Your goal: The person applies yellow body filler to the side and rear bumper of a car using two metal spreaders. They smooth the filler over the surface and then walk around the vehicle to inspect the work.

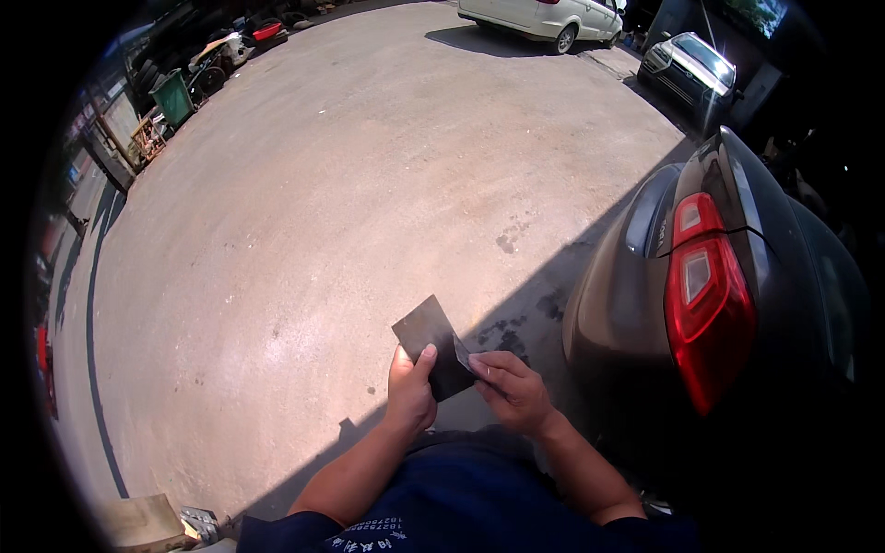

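In front of my body is a thin, dark grey rectangular sheet [422, 323], much like sandpaper, tilted in the air. My left hand [411, 392] grips it along its left side, with the thumb pressed on top. My right hand [516, 389] pinches a narrow paler flap [462, 351] at the sheet's right edge between thumb and fingers. Whether this flap is a folded part of the sheet or a separate piece, I cannot tell. The fingers of my left hand are hidden beneath the sheet.
Close on my right stands a dark car [618, 304] with a red tail light [710, 304]. Sunlit concrete [304, 212] stretches ahead. A white van [525, 17] and a silver car [691, 69] are parked far off. A green bin [172, 98] stands at far left.
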Available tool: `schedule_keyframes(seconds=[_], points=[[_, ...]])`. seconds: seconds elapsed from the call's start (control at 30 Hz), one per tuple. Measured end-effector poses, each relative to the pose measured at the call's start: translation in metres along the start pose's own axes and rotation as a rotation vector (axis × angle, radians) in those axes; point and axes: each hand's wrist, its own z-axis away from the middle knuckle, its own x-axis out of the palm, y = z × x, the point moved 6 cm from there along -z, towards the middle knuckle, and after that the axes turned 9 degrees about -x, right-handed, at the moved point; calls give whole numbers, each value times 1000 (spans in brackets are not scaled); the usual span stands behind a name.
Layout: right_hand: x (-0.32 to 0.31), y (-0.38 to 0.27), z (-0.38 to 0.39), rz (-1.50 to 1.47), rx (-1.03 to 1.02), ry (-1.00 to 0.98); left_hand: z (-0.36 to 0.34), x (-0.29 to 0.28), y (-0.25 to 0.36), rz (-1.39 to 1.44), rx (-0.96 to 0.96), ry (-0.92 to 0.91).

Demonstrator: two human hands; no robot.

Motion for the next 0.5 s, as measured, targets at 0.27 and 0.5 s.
schedule_keyframes(seconds=[0.27, 0.5], points=[[-15, 153, -49, 402, 33, -208, -153, 76, 67, -90, 6, -241], [-88, 303, -131, -702, 692, 175, -314, 119, 84, -163, -356, -314]])
